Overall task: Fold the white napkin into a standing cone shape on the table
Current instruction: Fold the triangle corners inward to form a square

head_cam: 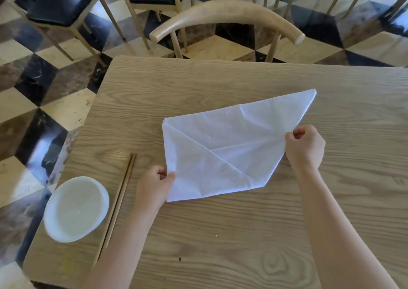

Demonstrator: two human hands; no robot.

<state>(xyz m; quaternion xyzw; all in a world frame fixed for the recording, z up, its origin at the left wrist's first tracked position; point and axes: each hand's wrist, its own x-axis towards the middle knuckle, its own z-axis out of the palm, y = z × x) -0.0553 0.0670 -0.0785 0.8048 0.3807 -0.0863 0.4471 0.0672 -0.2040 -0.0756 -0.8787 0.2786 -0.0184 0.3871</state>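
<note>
The white napkin [223, 143] lies flat in the middle of the wooden table [220, 233], partly folded, with a diagonal crease running from its left corner toward the near right. One pointed corner reaches to the far right. My left hand [154, 184] pinches the napkin's near left edge between thumb and fingers. My right hand [305, 146] is closed on the napkin's right edge, fingers curled over the cloth.
A white bowl [76, 208] sits at the table's near left corner, with a pair of wooden chopsticks [120, 198] lying beside it. A curved wooden chair back [225, 13] stands behind the far table edge. More chairs stand on the checkered floor.
</note>
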